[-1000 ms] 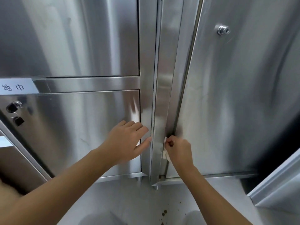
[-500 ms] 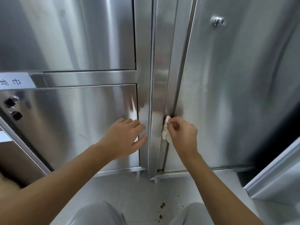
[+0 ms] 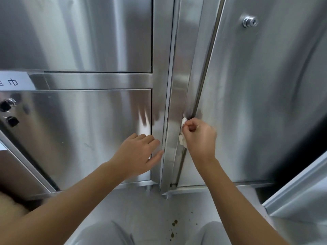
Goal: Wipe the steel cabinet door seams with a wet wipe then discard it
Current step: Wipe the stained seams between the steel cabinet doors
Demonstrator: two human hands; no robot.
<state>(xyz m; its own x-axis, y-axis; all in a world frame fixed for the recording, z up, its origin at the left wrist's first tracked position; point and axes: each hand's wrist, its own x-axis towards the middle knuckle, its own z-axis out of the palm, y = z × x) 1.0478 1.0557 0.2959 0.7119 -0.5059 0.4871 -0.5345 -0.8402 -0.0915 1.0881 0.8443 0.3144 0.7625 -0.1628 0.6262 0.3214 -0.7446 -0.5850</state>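
Brushed metal fills nearly the whole view: a steel cabinet [image 3: 88, 32] seen from close up and above, its doors closed, so whatever it holds is hidden. A tall right door [image 3: 265, 103] takes up the right half. A lower left door [image 3: 79, 129] sits under a horizontal rail, and an upright post [image 3: 178, 85] runs between the two sides. Below, the pale floor [image 3: 141, 209] carries a few small brown spots [image 3: 174, 222].

At the left edge a white label [image 3: 12, 82] is cut off by the frame. Only the character 巾 reads clearly, the one before it being partly lost. Two black knobs [image 3: 8, 105] sit beneath it, and a round keyhole lock [image 3: 249, 22] is near the top of the right door.

The left hand [image 3: 139, 154] lies flat on the lower left door, fingers straight and together, thumb tip touching the post. The right hand [image 3: 198, 138] is curled, its fingertips [image 3: 185, 125] pinching a crumpled white wet wipe [image 3: 183, 138] and pressing it into the dark seam [image 3: 205, 75] between post and right door. The wipe bunches out on the thumb side, against the post.
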